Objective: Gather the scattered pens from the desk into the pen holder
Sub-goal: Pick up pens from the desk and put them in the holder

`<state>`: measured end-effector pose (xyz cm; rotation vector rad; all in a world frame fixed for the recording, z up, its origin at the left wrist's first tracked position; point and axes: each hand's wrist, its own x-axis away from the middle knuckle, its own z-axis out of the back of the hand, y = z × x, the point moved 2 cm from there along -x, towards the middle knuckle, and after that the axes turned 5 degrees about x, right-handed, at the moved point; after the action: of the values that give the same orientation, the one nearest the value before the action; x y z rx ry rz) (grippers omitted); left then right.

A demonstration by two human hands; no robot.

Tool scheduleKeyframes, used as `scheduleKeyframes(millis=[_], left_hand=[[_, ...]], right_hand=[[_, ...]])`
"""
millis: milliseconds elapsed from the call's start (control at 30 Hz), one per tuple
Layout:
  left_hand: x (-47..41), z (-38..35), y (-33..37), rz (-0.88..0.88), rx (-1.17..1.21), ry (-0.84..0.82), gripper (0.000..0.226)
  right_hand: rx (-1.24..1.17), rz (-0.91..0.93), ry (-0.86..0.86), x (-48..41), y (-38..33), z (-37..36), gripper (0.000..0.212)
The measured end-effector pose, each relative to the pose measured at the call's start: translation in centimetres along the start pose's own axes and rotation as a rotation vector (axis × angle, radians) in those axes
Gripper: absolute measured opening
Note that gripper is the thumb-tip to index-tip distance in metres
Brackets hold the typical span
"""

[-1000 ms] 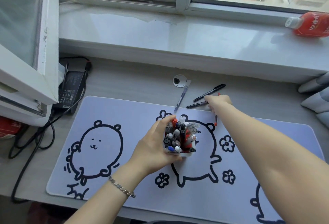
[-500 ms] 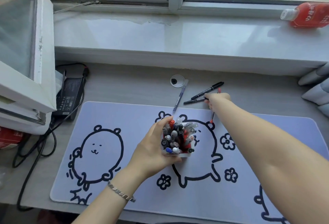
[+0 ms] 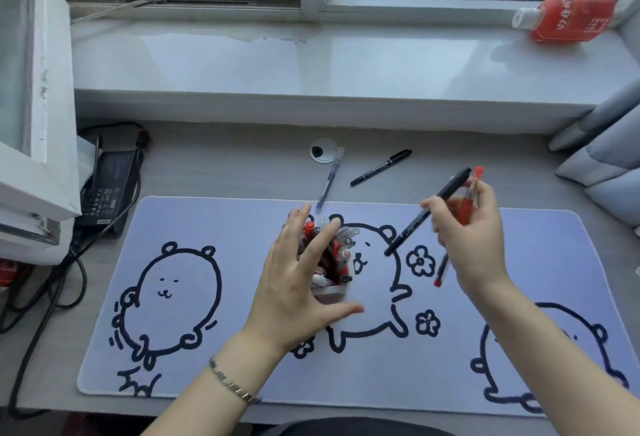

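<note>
the left forearm comes up from 6 o'clock, a bracelet (image 3: 232, 384) at the wrist, and the left hand (image 3: 298, 286) lies splayed over the pen holder (image 3: 329, 293), which stands upright on the desk mat (image 3: 242, 228) near its middle. the fingers are wide and nearly straight: two fingertips reach past the far side of the crowded pens (image 3: 343, 245) sticking out of the holder, and the thumb stretches toward 3 o'clock just in front of the holder's base. how firmly the hand presses on the holder cannot be told. the right arm enters from 4 o'clock, and the right hand (image 3: 474, 241) is raised above the mat at 3 o'clock of the holder, apart from it. its curled fingers pinch a black marker (image 3: 412, 229), slanting from 1 o'clock down to 7 o'clock, together with a red pen (image 3: 464, 212) that runs steeper, its red tip showing below the hand. two pens lie on the bare desk (image 3: 225, 165): a clear pen (image 3: 329, 183) at 12 o'clock of the holder, its near end touching the mat edge, and a second black marker (image 3: 381, 167) at 1 o'clock.
</note>
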<state>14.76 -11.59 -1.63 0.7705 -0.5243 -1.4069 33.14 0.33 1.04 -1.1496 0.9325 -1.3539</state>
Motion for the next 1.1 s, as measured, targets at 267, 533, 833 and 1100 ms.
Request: scheduleKeyframes(millis=[267, 533, 833, 1100], left_hand=[[-1.0, -0.8, 0.1, 0.101, 0.098, 0.185, 0.037], [-0.5, -0.2, 0.6, 0.155, 0.241, 0.070, 0.033], [0.4, 1.5, -0.1, 0.294, 0.233, -0.086, 0.105], [0.1, 1.4, -0.2, 0.362, 0.224, -0.127, 0.099]], right_hand=[[-0.200, 0.428, -0.090, 5.6, -1.1, -1.1, 0.052], [0.355, 0.626, -0.284, 6.9, 4.7, -5.7, 0.034], [-0.193, 0.214, -0.066, 6.2, 0.1, 0.4, 0.013], [-0.376, 0.251, -0.107, 6.7, -1.0, -3.6, 0.014]])
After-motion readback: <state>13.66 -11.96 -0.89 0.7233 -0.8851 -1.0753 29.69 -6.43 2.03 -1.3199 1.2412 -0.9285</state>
